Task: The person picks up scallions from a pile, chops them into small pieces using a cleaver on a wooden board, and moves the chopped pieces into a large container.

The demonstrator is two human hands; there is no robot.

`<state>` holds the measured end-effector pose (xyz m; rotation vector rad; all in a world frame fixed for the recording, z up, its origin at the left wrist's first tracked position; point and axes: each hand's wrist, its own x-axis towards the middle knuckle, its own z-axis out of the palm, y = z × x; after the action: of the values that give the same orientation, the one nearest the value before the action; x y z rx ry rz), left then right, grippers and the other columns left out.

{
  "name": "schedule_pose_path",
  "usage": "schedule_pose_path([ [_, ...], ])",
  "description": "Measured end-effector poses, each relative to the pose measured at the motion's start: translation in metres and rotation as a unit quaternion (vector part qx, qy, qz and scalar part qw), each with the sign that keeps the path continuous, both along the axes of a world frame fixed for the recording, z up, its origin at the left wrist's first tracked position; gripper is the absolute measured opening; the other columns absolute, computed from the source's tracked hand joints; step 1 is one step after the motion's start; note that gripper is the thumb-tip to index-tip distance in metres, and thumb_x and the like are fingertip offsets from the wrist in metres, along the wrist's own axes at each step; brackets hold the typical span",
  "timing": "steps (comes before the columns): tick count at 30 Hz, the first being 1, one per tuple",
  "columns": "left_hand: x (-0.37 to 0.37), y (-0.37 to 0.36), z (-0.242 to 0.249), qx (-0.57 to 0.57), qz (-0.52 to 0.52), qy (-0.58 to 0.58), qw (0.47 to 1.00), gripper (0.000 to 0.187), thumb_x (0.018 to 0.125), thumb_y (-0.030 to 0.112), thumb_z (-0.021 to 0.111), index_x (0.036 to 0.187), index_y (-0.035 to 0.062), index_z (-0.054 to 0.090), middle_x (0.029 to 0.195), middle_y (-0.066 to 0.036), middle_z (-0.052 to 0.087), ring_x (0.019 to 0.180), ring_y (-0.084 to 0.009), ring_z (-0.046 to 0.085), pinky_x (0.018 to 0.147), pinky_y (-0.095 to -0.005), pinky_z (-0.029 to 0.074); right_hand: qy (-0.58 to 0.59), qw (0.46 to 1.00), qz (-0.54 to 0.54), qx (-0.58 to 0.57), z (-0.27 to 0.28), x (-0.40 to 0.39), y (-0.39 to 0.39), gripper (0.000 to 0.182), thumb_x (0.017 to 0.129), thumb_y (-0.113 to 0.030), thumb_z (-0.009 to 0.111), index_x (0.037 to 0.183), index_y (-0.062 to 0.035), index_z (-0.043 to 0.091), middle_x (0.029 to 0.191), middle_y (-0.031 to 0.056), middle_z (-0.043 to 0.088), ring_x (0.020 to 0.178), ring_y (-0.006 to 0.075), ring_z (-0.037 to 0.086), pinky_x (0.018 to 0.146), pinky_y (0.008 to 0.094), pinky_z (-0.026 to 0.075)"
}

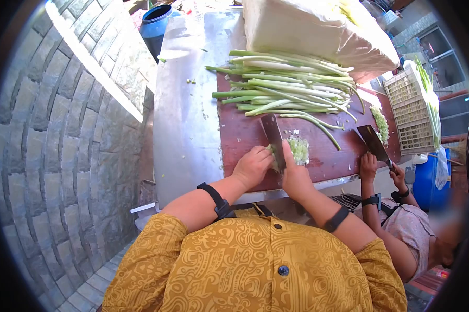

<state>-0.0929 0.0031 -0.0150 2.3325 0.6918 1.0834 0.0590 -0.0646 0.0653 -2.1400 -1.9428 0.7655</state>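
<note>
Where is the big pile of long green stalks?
The long green stalks lie across the far end of the red cutting board, beyond the cleaver.

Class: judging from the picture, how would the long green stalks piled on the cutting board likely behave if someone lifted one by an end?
The green stalks look long and thin, so one would probably droop. Several curve at their tips, which suggests they bend rather than snap. They seem light, and, being round, might roll on the cutting board.
</note>
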Motion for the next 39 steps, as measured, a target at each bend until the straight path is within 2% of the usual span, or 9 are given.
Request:
schedule_pose_path([
  [5, -0.001, -0.002, -0.004, -0.009, -0.006, -0.023, 1.000, 0.025, 0.065, 0.002, 0.069, 0.089, 0.0040, 0.061, 0.098, -0.011, 0.058, 0.096, -0.0309, 0.055, 0.086, -0.0372, 0.047, 0.068, 0.983, -0.124, 0.115, -0.031, 0.009, -0.014, 0.086, 0.079, -0.001, 0.053, 0.149, -0.0133, 0.005, 0.077, 0.0303, 0.061, 0.071, 0.0467, 0.060, 0.065, 0.0519, 0.047],
  [6, -0.002, -0.003, -0.001, -0.017, -0.004, -0.016, 1.000, 0.025, 0.066, 0.002, 0.069, 0.089, 0.0041, 0.061, 0.098, -0.011, 0.057, 0.097, -0.0309, 0.055, 0.086, -0.0374, 0.047, 0.127, 0.967, -0.209, 0.072, -0.033, 0.011, -0.014, 0.084, 0.080, 0.000, 0.052, 0.149, -0.0134, 0.006, 0.086, 0.0313, 0.061, 0.076, 0.0473, 0.060, 0.068, 0.0512, 0.047],
  [8, -0.005, -0.005, 0.004, -0.032, -0.002, 0.001, 0.999, 0.024, 0.066, 0.003, 0.070, 0.089, 0.0043, 0.062, 0.100, -0.011, 0.057, 0.097, -0.0310, 0.055, 0.086, -0.0376, 0.047, 0.126, 0.963, -0.204, 0.122, -0.044, 0.017, -0.017, 0.084, 0.080, 0.000, 0.052, 0.149, -0.0130, 0.007, 0.089, 0.0316, 0.061, 0.078, 0.0479, 0.060, 0.068, 0.0512, 0.048],
  [11, -0.005, -0.007, 0.007, -0.052, 0.010, 0.005, 0.999, 0.024, 0.066, 0.004, 0.071, 0.088, 0.0044, 0.061, 0.102, -0.011, 0.056, 0.098, -0.0317, 0.054, 0.086, -0.0384, 0.046, 0.119, 0.970, -0.173, 0.119, -0.021, 0.020, -0.016, 0.083, 0.080, -0.001, 0.052, 0.149, -0.0118, 0.007, 0.087, 0.0317, 0.062, 0.077, 0.0482, 0.060, 0.069, 0.0516, 0.048],
  [13, -0.005, -0.007, 0.009, -0.050, 0.012, -0.010, 0.999, 0.024, 0.066, 0.004, 0.071, 0.088, 0.0043, 0.061, 0.102, -0.012, 0.056, 0.098, -0.0325, 0.054, 0.087, -0.0389, 0.046, 0.116, 0.979, -0.146, 0.082, 0.002, 0.019, -0.019, 0.082, 0.080, -0.001, 0.052, 0.149, -0.0113, 0.007, 0.084, 0.0315, 0.062, 0.075, 0.0480, 0.060, 0.068, 0.0519, 0.047],
  [16, -0.005, -0.006, 0.005, -0.042, 0.008, -0.025, 0.999, 0.024, 0.066, 0.005, 0.072, 0.086, 0.0041, 0.061, 0.100, -0.012, 0.057, 0.098, -0.0332, 0.054, 0.088, -0.0396, 0.045, 0.045, 0.992, -0.051, 0.106, 0.015, 0.016, -0.032, 0.081, 0.081, -0.001, 0.051, 0.149, -0.0110, 0.009, 0.074, 0.0295, 0.061, 0.069, 0.0472, 0.059, 0.065, 0.0522, 0.047],
  [22, -0.004, -0.003, -0.002, -0.034, 0.002, -0.031, 0.999, 0.024, 0.065, 0.005, 0.072, 0.086, 0.0034, 0.060, 0.098, -0.013, 0.058, 0.096, -0.0324, 0.055, 0.087, -0.0400, 0.045, -0.006, 1.000, -0.022, 0.010, 0.037, -0.002, -0.049, 0.078, 0.080, 0.000, 0.049, 0.148, -0.0096, 0.012, 0.062, 0.0267, 0.058, 0.060, 0.0453, 0.058, 0.059, 0.0523, 0.046],
  [35, -0.002, -0.001, -0.006, -0.024, -0.003, -0.029, 0.999, 0.018, 0.067, 0.004, 0.070, 0.084, 0.0025, 0.062, 0.094, -0.011, 0.058, 0.093, -0.0308, 0.056, 0.083, -0.0376, 0.048, -0.008, 0.999, 0.004, -0.031, 0.030, -0.002, -0.042, 0.082, 0.077, 0.002, 0.049, 0.148, -0.0103, 0.011, 0.063, 0.0280, 0.058, 0.060, 0.0453, 0.059, 0.060, 0.0531, 0.046],
  [39, -0.001, -0.002, -0.004, -0.028, -0.005, -0.030, 0.999, 0.020, 0.067, 0.003, 0.069, 0.086, 0.0027, 0.062, 0.094, -0.011, 0.057, 0.092, -0.0309, 0.056, 0.083, -0.0376, 0.048, -0.020, 1.000, 0.007, -0.008, 0.004, -0.006, -0.022, 0.086, 0.077, 0.002, 0.051, 0.149, -0.0125, 0.007, 0.064, 0.0276, 0.058, 0.061, 0.0451, 0.059, 0.060, 0.0523, 0.046],
])
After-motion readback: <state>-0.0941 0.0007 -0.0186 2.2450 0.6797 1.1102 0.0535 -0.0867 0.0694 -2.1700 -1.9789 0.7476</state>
